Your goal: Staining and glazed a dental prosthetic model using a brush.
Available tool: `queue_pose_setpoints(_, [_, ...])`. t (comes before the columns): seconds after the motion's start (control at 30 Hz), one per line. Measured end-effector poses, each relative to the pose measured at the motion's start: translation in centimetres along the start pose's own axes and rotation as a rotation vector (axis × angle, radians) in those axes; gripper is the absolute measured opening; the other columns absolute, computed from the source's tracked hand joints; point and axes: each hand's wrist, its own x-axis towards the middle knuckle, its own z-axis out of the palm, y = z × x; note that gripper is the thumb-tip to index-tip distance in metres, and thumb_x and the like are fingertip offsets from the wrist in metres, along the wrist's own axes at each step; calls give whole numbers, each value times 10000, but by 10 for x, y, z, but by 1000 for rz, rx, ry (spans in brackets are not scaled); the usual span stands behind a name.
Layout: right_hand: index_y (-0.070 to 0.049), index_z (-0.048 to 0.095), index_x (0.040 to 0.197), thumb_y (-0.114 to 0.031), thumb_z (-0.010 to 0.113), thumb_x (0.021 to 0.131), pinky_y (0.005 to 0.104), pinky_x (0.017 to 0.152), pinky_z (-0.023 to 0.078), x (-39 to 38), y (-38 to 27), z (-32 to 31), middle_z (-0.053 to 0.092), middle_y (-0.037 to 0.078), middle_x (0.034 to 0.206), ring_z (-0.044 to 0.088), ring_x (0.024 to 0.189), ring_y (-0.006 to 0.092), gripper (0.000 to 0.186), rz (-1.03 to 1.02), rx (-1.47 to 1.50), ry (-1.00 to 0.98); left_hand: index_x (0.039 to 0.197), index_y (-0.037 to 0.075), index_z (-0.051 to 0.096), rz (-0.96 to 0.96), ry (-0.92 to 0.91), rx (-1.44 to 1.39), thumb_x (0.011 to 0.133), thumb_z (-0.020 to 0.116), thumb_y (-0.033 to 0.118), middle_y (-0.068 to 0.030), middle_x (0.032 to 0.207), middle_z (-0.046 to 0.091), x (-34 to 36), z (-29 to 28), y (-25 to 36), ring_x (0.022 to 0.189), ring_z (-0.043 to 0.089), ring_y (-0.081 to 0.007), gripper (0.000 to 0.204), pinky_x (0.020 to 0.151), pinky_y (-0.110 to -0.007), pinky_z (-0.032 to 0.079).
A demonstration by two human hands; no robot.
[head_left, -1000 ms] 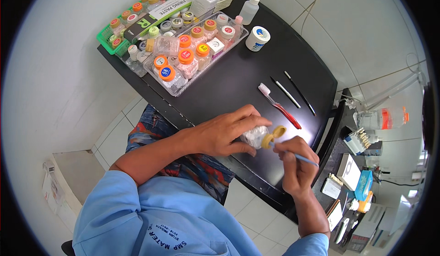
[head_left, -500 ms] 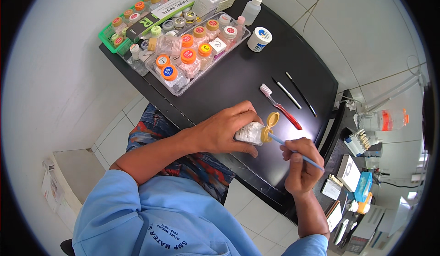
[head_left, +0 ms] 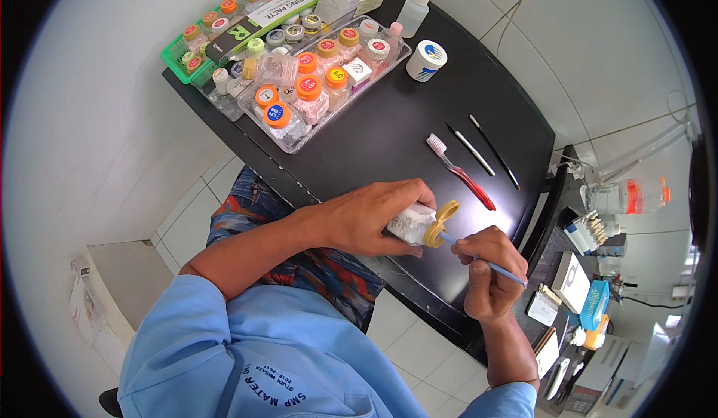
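Near the front edge of the bench (head_left: 366,152), left hand (head_left: 359,216) wraps and right hand (head_left: 490,274) pinches, both snug, on a yellow-lidded bottle (head_left: 409,224) and a blue stick (head_left: 509,274) at its mouth, respectively. I'd keep the bottle steady, stick lined up.

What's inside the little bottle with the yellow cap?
The bottle looks whitish inside. The tip of the blue stick is hidden at the yellow cap, and the left hand covers part, so I can't see everything inside.
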Motion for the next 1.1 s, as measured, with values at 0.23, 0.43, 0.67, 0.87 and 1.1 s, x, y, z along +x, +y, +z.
queue_pose_setpoints(0.23, [68,741,1042,26,628,970,343,675,545,-3,-1,0,747,164,918,701,759,241,141,-22,-13,49,1458,18,482,32,-49,60,931,787,172,-201,1335,567,-2,-1,-3,1241,619,-422,628,1065,-493,498])
queue_pose_setpoints(0.43, [48,745,1089,0,631,1001,333,680,551,-4,2,0,734,148,933,697,753,225,151,15,-15,29,1440,30,487,109,-32,51,958,792,178,-189,1306,537,0,2,-10,1177,630,-430,589,979,-516,524])
queue_pose_setpoints(0.67, [17,764,1074,20,665,964,326,633,538,-5,-1,0,727,140,920,687,713,199,148,-20,-39,48,1339,43,527,25,-69,76,884,893,140,-160,1267,623,-2,3,-7,1156,686,-363,592,933,-461,576])
queue_pose_setpoints(0.87, [-9,791,1080,25,699,956,317,611,532,-1,-6,5,740,134,918,687,696,196,158,-137,-163,42,1323,38,541,-143,-36,70,871,916,150,-147,1274,636,-4,2,-4,1076,731,-340,598,890,-447,594])
queue_pose_setpoints(1.1, [-17,795,1084,57,731,870,318,613,540,-1,-1,-1,752,122,924,696,691,205,235,-41,35,-49,1452,19,489,140,-4,138,819,822,16,-194,1312,591,-2,1,-10,1150,668,-407,715,919,-468,575])
